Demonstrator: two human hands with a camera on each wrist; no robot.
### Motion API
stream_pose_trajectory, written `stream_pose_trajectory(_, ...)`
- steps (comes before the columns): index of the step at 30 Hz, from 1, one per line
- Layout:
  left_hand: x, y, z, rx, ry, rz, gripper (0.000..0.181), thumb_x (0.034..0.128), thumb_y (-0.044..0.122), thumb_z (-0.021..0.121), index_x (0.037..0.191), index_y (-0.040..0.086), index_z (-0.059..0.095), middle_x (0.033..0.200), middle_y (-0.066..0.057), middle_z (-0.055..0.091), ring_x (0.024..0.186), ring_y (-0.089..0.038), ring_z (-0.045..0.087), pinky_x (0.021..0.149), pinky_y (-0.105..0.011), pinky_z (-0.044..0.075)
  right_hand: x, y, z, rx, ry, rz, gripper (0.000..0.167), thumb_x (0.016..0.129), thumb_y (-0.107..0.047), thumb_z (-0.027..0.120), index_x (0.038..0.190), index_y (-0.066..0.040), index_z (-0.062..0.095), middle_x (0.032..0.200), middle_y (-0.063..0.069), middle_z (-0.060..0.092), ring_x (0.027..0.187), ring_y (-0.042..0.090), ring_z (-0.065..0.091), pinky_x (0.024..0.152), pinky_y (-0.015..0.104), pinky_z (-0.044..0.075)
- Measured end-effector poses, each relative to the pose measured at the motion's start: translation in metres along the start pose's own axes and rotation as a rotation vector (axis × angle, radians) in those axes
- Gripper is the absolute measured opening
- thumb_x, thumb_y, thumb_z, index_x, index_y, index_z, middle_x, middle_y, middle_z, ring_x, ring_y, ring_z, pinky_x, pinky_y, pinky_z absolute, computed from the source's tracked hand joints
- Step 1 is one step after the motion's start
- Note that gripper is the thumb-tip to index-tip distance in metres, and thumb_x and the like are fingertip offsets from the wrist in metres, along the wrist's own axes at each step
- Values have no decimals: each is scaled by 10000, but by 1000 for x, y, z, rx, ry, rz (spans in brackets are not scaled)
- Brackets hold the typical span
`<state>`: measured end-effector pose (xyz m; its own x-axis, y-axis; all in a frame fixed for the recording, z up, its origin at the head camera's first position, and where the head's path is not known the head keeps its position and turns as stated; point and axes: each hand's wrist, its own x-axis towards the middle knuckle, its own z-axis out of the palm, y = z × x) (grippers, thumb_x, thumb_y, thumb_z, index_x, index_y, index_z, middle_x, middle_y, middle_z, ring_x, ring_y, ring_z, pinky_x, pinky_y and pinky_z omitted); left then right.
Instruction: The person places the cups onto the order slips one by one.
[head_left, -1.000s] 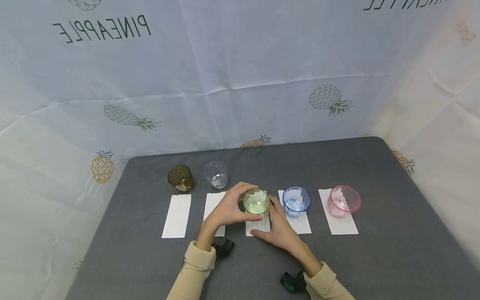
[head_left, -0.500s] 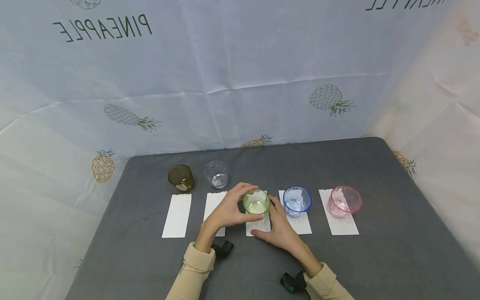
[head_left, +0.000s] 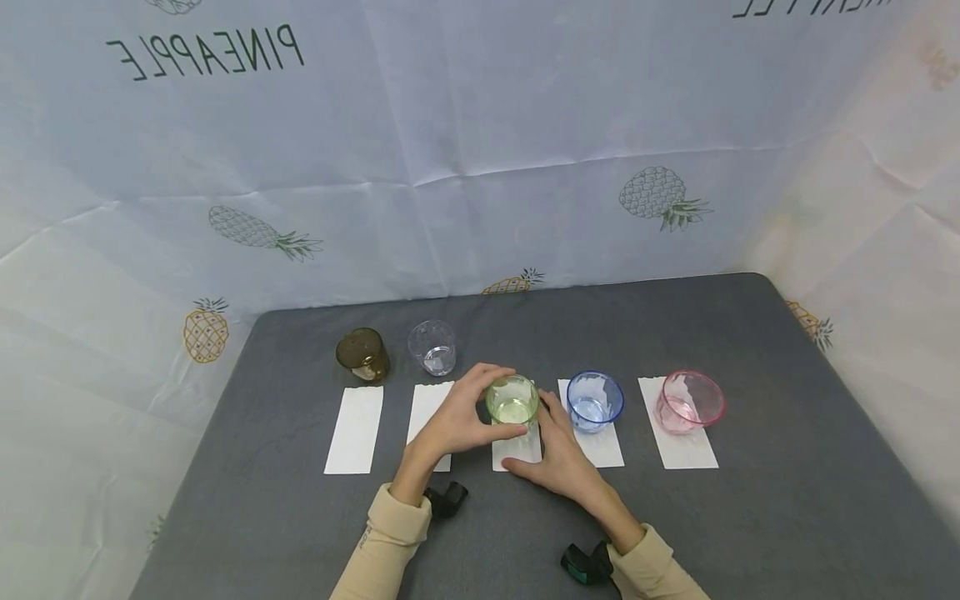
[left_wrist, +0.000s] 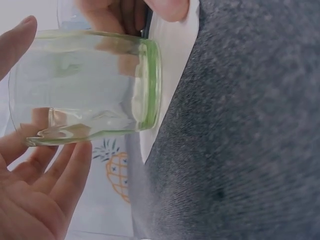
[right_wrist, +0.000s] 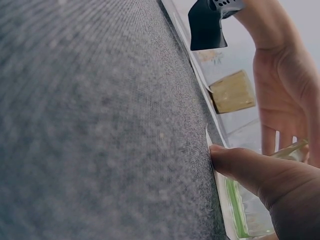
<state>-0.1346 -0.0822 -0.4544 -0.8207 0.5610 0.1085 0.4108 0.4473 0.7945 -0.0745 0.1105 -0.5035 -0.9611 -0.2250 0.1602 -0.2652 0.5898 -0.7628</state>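
A green-tinted glass (head_left: 513,402) stands upright over a white paper strip (head_left: 516,457) in the middle of the table. My left hand (head_left: 463,417) grips it from the left, thumb on the near side and fingers round the far side. In the left wrist view the glass (left_wrist: 85,85) shows its thick green base at the paper. My right hand (head_left: 558,454) lies to the right of the glass, thumb and fingers spread. Its thumb (right_wrist: 245,167) rests on the paper's edge in the right wrist view. Whether its fingertips touch the glass I cannot tell.
A blue glass (head_left: 594,403) and a pink glass (head_left: 690,403) stand on paper strips at right. A brown glass (head_left: 363,355) and a clear glass (head_left: 432,348) stand behind two strips at left, the first strip (head_left: 354,431) bare. A printed curtain (head_left: 450,125) hangs behind the table.
The left hand has tipped or raised the green glass very slightly, its rim a few pixels higher. The right hand has stayed in place.
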Motion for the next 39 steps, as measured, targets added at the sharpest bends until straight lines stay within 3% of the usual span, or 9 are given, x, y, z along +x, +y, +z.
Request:
stream_pose_trajectory(11, -1, -3, 4, -93, 28, -8, 773, 801, 274, 881, 1454, 35, 543, 1412, -122, 561, 1322, -276, 570, 1089, -462, 523, 1, 1, 1, 4, -1, 11, 996, 706, -248, 937, 1509, 42, 424, 1522, 283, 396, 1437, 483, 368, 1152, 680, 350)
stream_pose_trajectory(23, -2, -5, 10, -136, 64, -3, 764, 801, 254, 877, 1449, 30, 539, 1424, -124, 552, 1306, -276, 572, 1077, -489, 528, 0, -3, 2, 21, 9, 66, 958, 690, -192, 943, 1476, 58, 455, 1529, 307, 401, 1450, 514, 356, 1146, 688, 357)
stream_pose_trajectory(31, -3, -7, 11, -132, 74, -8, 764, 804, 273, 872, 1452, 41, 540, 1432, -118, 548, 1313, -274, 568, 1088, -484, 521, -2, -9, 2, 45, 14, 100, 997, 710, -140, 927, 1520, 67, 383, 1546, 279, 396, 1428, 460, 424, 1148, 624, 405)
stream_pose_trajectory(39, -4, -9, 13, -138, 72, -27, 772, 806, 286, 871, 1466, 72, 533, 1399, -105, 566, 1299, -255, 576, 1096, -486, 515, -6, -14, 1, 61, 111, 40, 980, 739, -98, 894, 1530, 77, 344, 1530, 310, 399, 1412, 483, 437, 1122, 646, 419)
